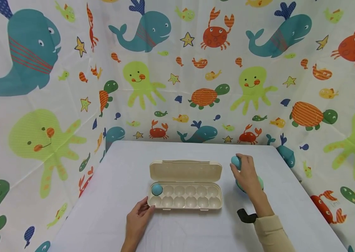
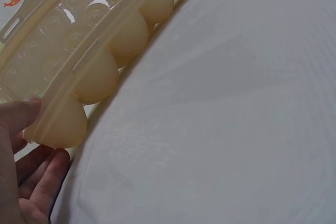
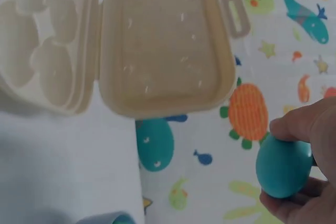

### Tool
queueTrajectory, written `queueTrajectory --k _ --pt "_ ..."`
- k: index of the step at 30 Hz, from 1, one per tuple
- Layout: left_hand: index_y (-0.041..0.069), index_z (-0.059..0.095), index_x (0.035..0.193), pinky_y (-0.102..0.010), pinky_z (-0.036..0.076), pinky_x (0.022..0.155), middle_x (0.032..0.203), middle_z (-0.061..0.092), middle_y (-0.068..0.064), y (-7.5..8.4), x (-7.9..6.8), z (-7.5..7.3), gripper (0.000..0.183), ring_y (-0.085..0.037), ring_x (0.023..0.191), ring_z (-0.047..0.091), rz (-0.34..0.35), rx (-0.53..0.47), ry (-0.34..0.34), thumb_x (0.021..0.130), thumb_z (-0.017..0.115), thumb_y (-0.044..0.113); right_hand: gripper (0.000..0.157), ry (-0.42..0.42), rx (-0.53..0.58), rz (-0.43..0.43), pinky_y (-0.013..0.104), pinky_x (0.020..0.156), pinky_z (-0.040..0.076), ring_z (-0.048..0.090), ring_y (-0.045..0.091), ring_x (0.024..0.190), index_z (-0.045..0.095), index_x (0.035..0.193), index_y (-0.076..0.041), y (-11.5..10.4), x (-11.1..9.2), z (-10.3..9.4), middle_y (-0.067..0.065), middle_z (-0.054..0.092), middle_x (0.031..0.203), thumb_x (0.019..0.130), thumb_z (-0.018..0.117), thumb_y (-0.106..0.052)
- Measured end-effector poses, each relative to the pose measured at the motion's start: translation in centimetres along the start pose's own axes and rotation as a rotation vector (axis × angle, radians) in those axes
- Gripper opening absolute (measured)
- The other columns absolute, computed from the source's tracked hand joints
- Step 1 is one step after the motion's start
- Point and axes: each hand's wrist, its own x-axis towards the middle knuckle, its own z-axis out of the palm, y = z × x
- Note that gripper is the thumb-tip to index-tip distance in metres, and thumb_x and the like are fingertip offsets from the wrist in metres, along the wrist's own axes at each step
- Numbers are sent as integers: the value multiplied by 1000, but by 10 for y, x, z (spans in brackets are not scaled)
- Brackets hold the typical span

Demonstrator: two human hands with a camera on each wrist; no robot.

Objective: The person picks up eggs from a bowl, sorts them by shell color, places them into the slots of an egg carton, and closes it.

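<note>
An open egg carton (image 1: 185, 210), cream-coloured with two rows of cups, lies on the table with its lid tipped back. One blue egg (image 1: 157, 189) sits in the back-row cup at its far left. My left hand (image 1: 138, 218) grips the carton's front left corner; in the left wrist view the thumb is on the rim and the fingers lie beside the end cup. To the right of the carton, my right hand (image 1: 246, 175) holds another blue egg (image 3: 284, 166) between thumb and fingers. A green bowl (image 1: 261, 182) stands partly hidden behind that hand and wrist.
A white cloth covers the table (image 1: 102, 217). Behind it and along both sides hangs a curtain (image 1: 171, 91) printed with sea animals. A black piece (image 1: 246, 216) sticks out from the right wrist beside the sleeve.
</note>
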Motion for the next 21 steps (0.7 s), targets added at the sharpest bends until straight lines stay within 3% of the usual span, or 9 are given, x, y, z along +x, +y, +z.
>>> queueTrajectory --k 8,13,21 --pt "4 65 130 -8 54 79 117 73 -18 0 0 -2 51 3 92 67 22 -16 -6 83 83 18 57 45 43 -105 58 107 45 51 43 125 36 147 2 -31 -9 3 27 38 137 99 62 -16" --pt "2 65 129 -8 54 79 117 73 -19 3 -1 0 50 -3 94 69 18 -22 2 84 82 14 56 42 83 -187 53 104 49 55 38 121 41 145 3 -51 -17 11 23 40 136 97 65 -15" --pt "-4 64 127 -8 55 78 114 72 -25 31 -10 -1 47 -9 94 71 34 -19 -8 85 80 9 48 21 182 -338 46 95 58 57 32 113 51 131 -2 -79 -30 42 19 43 127 92 74 -16"
